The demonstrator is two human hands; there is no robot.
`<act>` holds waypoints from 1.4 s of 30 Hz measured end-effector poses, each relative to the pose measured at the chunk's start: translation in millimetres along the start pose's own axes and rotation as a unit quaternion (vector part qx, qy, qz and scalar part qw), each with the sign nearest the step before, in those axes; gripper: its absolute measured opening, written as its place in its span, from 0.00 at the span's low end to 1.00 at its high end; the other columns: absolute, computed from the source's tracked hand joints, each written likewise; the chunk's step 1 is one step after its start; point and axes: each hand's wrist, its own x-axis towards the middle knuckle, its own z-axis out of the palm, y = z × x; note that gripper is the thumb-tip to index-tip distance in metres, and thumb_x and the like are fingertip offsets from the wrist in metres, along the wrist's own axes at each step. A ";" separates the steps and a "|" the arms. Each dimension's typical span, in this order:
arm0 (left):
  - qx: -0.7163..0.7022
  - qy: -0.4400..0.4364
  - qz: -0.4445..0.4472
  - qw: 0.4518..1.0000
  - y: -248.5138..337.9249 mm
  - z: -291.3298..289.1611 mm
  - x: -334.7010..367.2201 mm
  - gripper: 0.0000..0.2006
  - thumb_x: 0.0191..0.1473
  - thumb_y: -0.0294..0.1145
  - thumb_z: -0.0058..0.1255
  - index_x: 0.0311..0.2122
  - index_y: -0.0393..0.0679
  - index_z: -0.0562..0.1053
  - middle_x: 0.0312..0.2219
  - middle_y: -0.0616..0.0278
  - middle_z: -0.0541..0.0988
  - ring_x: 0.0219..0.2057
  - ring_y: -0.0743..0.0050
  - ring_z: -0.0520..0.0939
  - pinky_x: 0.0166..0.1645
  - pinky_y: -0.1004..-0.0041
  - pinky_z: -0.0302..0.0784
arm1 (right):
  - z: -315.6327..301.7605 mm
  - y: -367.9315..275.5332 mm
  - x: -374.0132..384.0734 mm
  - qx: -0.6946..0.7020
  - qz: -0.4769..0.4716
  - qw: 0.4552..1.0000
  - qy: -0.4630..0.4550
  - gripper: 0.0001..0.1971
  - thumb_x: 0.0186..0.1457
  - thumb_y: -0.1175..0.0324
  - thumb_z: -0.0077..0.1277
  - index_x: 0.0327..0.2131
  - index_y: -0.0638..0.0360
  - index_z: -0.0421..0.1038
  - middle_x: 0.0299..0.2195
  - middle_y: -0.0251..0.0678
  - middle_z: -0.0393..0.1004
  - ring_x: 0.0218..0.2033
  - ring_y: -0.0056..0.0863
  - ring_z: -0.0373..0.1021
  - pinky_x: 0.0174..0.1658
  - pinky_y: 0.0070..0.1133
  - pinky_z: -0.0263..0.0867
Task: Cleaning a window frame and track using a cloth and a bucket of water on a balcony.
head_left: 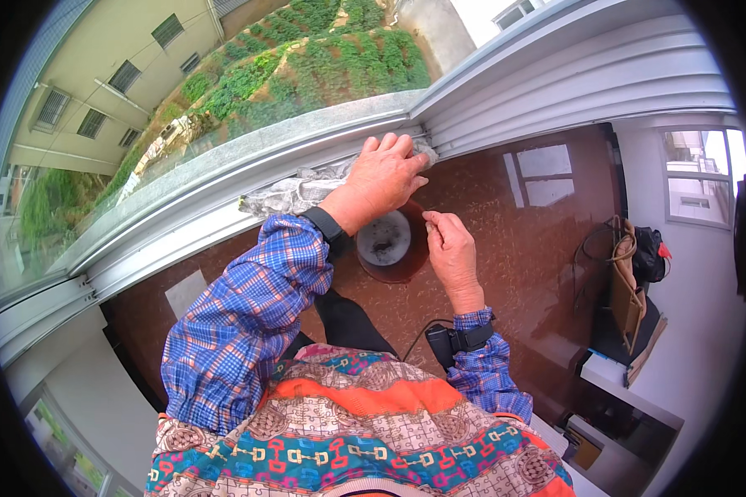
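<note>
The left hand [380, 182] lies palm down over a crumpled grey-white cloth [286, 195], which stretches along a white metal window track [166, 228] toward its right-hand corner. Its fingers are bent and close together upon the cloth – whether they clamp a fold cannot be told, as their undersides are hidden. The right hand [454, 258] is raised just beside a round reddish-brown vessel with a pale grey interior [383, 240]; its thumb and index fingertip are drawn together near the rim, and whether they pinch it cannot be told. A black band [331, 230] encircles the left wrist, and a black strapped device [456, 338] is worn near the right. Both sleeves are of blue checked fabric [240, 323]. Beneath lies a glossy reddish-brown floor [522, 273]. Outside the glass, green planted rows [348, 70] adjoin a pale building with barred windows [99, 91].
</note>
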 end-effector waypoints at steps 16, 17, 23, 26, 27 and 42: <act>0.124 0.026 0.038 0.991 -20.9 -40.9 -46.1 0.08 0.54 0.39 0.59 0.34 0.49 0.79 0.31 0.64 0.71 0.39 0.62 0.72 0.46 0.63 0.64 | -8.6 -30.1 26.4 0.058 -0.010 0.998 0.010 0.13 0.60 0.74 0.52 0.49 0.53 0.74 0.39 0.42 0.77 0.37 0.45 0.77 0.40 0.35 0.73; 0.126 0.026 0.037 0.991 -23.1 -47.5 -52.4 0.08 0.54 0.39 0.59 0.34 0.49 0.79 0.31 0.64 0.71 0.39 0.62 0.72 0.46 0.63 0.64 | -4.3 -36.5 40.8 0.018 -0.029 0.999 0.006 0.12 0.61 0.72 0.52 0.48 0.52 0.73 0.39 0.42 0.77 0.37 0.46 0.77 0.40 0.36 0.73; 0.167 -0.024 0.006 0.986 -53.3 -101.2 -126.4 0.06 0.53 0.37 0.60 0.32 0.48 0.77 0.29 0.65 0.70 0.37 0.63 0.73 0.44 0.62 0.65 | -3.0 -42.5 80.8 -0.060 -0.065 0.994 -0.062 0.10 0.61 0.67 0.53 0.46 0.53 0.73 0.39 0.41 0.78 0.39 0.48 0.75 0.40 0.38 0.72; 0.182 -0.011 -0.021 0.983 -65.6 -123.6 -168.6 0.06 0.51 0.35 0.61 0.31 0.48 0.76 0.29 0.65 0.70 0.37 0.62 0.73 0.44 0.62 0.65 | -6.0 -31.4 70.1 -0.038 -0.054 0.995 -0.072 0.08 0.61 0.68 0.52 0.44 0.53 0.74 0.37 0.39 0.78 0.38 0.46 0.76 0.40 0.37 0.73; 0.184 -0.010 -0.027 0.982 -65.5 -124.1 -174.5 0.06 0.51 0.35 0.61 0.31 0.48 0.76 0.29 0.65 0.70 0.37 0.62 0.73 0.44 0.62 0.65 | -4.9 -27.9 64.4 -0.036 -0.059 0.995 -0.075 0.08 0.61 0.68 0.52 0.44 0.53 0.74 0.37 0.39 0.78 0.38 0.46 0.76 0.40 0.37 0.73; 0.042 0.005 -0.002 0.999 -32.3 -35.6 -48.7 0.19 0.48 0.28 0.58 0.48 0.49 0.75 0.36 0.66 0.74 0.44 0.61 0.75 0.46 0.62 0.70 | 8.6 -32.0 29.7 0.059 -0.052 0.993 -0.091 0.08 0.60 0.72 0.52 0.43 0.55 0.75 0.39 0.40 0.78 0.40 0.45 0.75 0.42 0.34 0.72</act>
